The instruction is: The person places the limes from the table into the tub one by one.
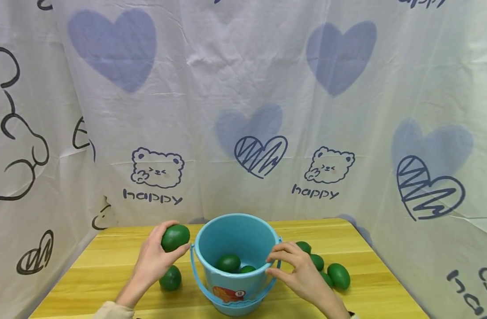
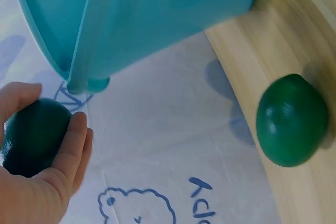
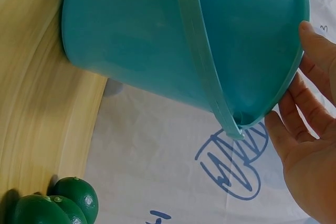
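Observation:
My left hand (image 1: 157,250) holds a smooth, oval green fruit (image 1: 175,238) between thumb and fingers, raised just left of the light-blue bucket (image 1: 237,283). The left wrist view shows this held fruit (image 2: 37,137) beside the bucket's handle joint. Inside the bucket lie green fruits (image 1: 228,263), partly hidden by the near wall. On the bucket's right side, my right hand (image 1: 299,274) has its fingertips at the rim. Seen from the right wrist, its fingers (image 3: 310,103) are spread along the outside of that rim, with no fruit in them.
One green fruit (image 1: 170,278) rests on the wooden table (image 1: 116,266), left of the bucket. Several more green fruits (image 1: 338,276) are grouped at the right, partly behind my right hand. The bucket's handle (image 1: 203,288) hangs down in front. A printed cloth (image 1: 235,88) stands behind the table.

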Available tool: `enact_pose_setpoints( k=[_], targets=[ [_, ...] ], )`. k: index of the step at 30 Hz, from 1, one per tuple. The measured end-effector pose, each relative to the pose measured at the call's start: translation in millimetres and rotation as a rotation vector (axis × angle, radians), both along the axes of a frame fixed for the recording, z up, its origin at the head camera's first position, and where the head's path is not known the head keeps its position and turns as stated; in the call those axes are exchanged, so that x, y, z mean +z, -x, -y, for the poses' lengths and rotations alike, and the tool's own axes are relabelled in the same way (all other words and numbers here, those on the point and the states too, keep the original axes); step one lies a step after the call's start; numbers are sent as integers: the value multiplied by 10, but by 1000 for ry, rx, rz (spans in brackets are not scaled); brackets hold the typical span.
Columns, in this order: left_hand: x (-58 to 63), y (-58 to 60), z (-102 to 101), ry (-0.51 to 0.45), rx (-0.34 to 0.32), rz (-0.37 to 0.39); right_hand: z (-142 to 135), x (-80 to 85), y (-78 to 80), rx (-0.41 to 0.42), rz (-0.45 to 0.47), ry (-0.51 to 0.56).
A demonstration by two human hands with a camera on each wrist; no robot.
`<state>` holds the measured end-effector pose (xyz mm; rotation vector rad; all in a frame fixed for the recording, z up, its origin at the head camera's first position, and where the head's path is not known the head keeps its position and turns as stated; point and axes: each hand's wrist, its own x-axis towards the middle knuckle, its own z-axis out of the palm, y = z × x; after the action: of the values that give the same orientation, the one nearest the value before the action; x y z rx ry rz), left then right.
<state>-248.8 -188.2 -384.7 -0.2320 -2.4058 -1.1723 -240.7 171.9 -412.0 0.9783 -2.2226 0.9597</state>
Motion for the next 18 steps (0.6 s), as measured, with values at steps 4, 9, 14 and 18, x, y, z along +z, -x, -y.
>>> enact_pose_setpoints(
  k=[4,9,14,18],
  targets=[
    [8,-14,-110,-20,-54,-36,8,-9,7,8,-11,1],
    [-20,-12,-246,12,-128,-118,18,-20,6,15,-6,1],
    [-36,-7,-386,95,-184,-180,22,-8,-16,10,2,0],
    [-5,6,-485,161,-221,-189,18,9,-40,6,-4,24]
  ],
)
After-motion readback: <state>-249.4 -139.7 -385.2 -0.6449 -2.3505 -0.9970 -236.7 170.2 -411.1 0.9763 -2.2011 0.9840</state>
